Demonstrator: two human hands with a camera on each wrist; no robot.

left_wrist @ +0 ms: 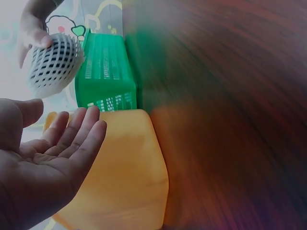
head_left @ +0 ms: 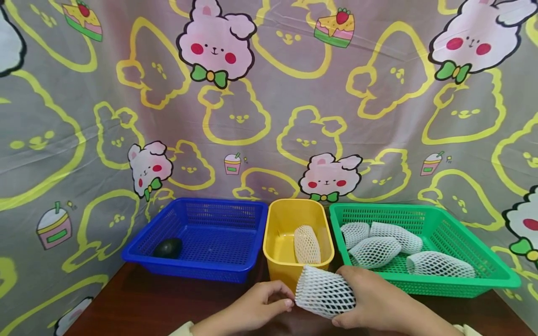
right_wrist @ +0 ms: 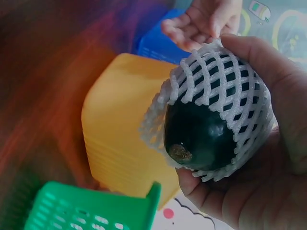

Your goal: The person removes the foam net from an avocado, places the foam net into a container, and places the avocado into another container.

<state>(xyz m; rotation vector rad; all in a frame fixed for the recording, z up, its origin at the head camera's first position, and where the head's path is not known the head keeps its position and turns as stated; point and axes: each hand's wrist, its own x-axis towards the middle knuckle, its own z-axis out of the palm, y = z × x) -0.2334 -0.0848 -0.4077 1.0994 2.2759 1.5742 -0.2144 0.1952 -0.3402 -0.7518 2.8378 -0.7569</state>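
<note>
The right hand (head_left: 371,296) grips a dark fruit (right_wrist: 204,129) inside a white net (head_left: 323,291), on the near side of the yellow bin (head_left: 278,271); unwrapping seems in hand, so the left hand (head_left: 261,304), relaxed and holding nothing, should pull the net off.

Both forearms (head_left: 214,323) slant inward toward each other. The left hand (head_left: 258,305) faces the right with its palm (left_wrist: 55,165), fingers (left_wrist: 81,134) gently bent, thumb (left_wrist: 31,112) set apart; the right hand (head_left: 371,298) grips, curved and firm.
</note>
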